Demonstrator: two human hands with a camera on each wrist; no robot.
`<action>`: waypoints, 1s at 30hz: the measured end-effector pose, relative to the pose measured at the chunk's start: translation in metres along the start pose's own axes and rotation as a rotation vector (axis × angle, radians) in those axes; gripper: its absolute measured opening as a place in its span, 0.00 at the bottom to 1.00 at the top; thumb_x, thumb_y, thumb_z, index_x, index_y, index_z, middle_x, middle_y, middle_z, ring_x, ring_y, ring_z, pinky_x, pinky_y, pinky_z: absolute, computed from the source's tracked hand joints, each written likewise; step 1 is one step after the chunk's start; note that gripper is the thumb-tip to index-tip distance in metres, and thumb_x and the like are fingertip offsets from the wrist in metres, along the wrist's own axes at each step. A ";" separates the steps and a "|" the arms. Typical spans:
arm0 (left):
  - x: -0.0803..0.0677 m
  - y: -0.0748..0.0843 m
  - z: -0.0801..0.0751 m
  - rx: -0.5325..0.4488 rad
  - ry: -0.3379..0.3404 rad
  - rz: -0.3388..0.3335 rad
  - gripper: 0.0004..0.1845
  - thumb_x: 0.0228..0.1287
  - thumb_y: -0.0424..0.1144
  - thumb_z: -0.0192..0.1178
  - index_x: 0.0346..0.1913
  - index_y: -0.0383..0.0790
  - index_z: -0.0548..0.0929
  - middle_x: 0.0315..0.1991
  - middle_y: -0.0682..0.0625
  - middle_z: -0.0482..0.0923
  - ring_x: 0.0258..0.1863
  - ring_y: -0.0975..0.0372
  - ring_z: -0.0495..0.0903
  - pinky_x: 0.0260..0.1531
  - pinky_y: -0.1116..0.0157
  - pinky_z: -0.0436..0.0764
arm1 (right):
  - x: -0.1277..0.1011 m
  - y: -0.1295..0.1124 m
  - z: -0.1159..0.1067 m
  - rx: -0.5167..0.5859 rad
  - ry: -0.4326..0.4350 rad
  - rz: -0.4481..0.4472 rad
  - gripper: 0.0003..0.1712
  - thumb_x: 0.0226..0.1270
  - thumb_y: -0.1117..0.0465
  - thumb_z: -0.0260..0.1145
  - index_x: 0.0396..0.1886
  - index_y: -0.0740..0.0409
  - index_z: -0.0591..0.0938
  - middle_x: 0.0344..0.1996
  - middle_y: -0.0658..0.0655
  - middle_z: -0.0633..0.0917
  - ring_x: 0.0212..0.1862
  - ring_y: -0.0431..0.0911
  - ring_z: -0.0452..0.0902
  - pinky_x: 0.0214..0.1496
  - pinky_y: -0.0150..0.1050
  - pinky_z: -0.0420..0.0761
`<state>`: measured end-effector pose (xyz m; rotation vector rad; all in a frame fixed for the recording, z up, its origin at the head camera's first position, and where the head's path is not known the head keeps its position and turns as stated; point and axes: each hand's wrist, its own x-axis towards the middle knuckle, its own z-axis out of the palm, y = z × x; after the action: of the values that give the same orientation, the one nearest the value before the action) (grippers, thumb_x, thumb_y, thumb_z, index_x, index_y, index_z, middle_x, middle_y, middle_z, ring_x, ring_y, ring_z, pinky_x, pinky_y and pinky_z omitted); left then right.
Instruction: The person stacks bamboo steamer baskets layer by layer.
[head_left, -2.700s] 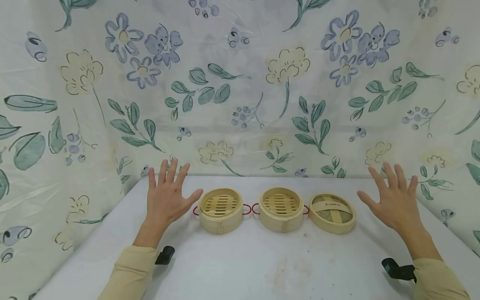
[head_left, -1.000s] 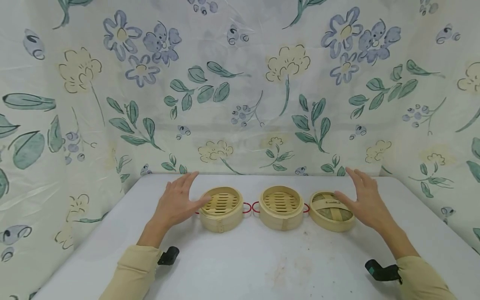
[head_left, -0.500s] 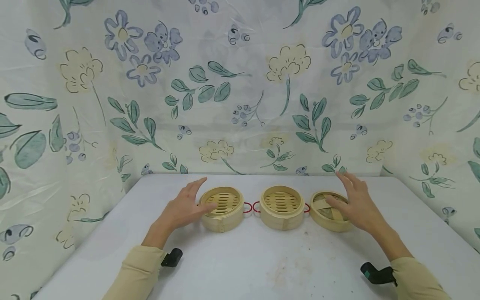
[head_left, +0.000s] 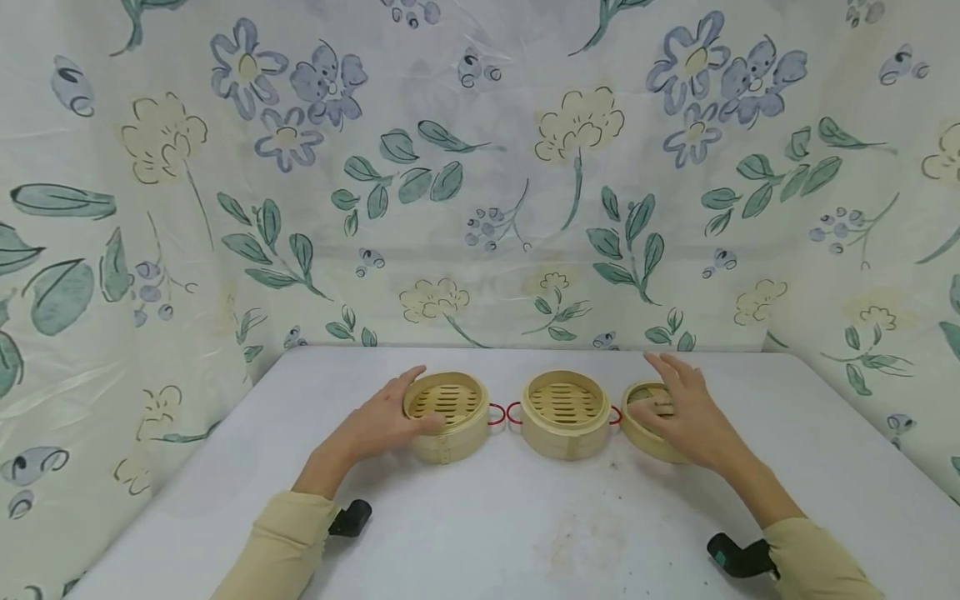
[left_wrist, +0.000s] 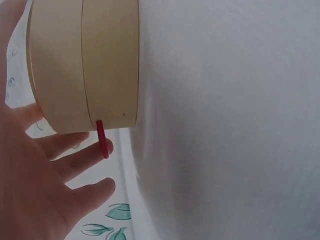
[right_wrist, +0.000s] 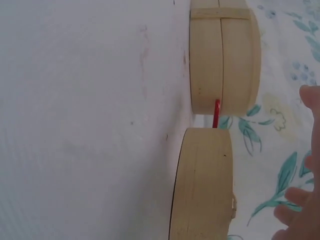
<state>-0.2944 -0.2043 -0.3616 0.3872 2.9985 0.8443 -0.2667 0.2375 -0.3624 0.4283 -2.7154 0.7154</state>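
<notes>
1. At the left hand (head_left: 372,427), three o'clock side, sits the left steamer basket (head_left: 446,414); spread fingers cup its wall.
2. Right hand (head_left: 686,414) rests relaxed, flat on the bamboo lid (head_left: 647,436), right of the middle basket (head_left: 564,413).

A round pale bamboo lid (right_wrist: 200,185) lies beside a round bamboo steamer basket (right_wrist: 222,55); fingertips (right_wrist: 300,205) hover alongside.

A round, open bamboo steamer basket with red wire handles (head_left: 564,413) is set on the white bench (head_left: 480,533), which is faintly stained towards its near edge. Behind the bench, a floral-printed cloth backdrop (head_left: 480,167) is hung.
</notes>
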 end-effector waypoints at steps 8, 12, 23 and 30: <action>0.000 0.000 0.005 -0.032 -0.046 -0.020 0.60 0.50 0.73 0.63 0.79 0.47 0.48 0.74 0.37 0.56 0.70 0.43 0.63 0.63 0.36 0.64 | -0.001 -0.007 0.013 0.020 0.026 -0.055 0.46 0.66 0.43 0.65 0.77 0.55 0.58 0.74 0.67 0.56 0.73 0.65 0.52 0.62 0.74 0.64; 0.000 0.000 0.007 -0.024 -0.057 -0.028 0.61 0.50 0.72 0.64 0.79 0.45 0.47 0.74 0.38 0.56 0.70 0.44 0.63 0.64 0.37 0.65 | 0.000 -0.010 0.017 0.051 0.025 -0.072 0.46 0.66 0.44 0.66 0.77 0.55 0.58 0.74 0.66 0.57 0.74 0.65 0.51 0.64 0.73 0.61; 0.000 0.002 0.005 -0.052 -0.077 -0.038 0.62 0.50 0.71 0.64 0.79 0.44 0.45 0.73 0.35 0.56 0.70 0.42 0.62 0.63 0.36 0.65 | 0.004 -0.020 0.032 0.156 -0.048 -0.079 0.46 0.67 0.43 0.65 0.77 0.55 0.57 0.75 0.66 0.55 0.75 0.67 0.49 0.66 0.75 0.56; 0.001 0.002 0.007 -0.067 -0.073 -0.038 0.62 0.50 0.70 0.65 0.79 0.44 0.45 0.72 0.35 0.58 0.69 0.43 0.64 0.63 0.37 0.65 | 0.010 -0.027 0.041 0.239 -0.108 -0.096 0.48 0.65 0.43 0.66 0.77 0.57 0.57 0.75 0.68 0.56 0.75 0.66 0.47 0.69 0.72 0.53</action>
<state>-0.2947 -0.1990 -0.3667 0.3505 2.8924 0.9039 -0.2749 0.1914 -0.3815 0.6657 -2.6943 1.0218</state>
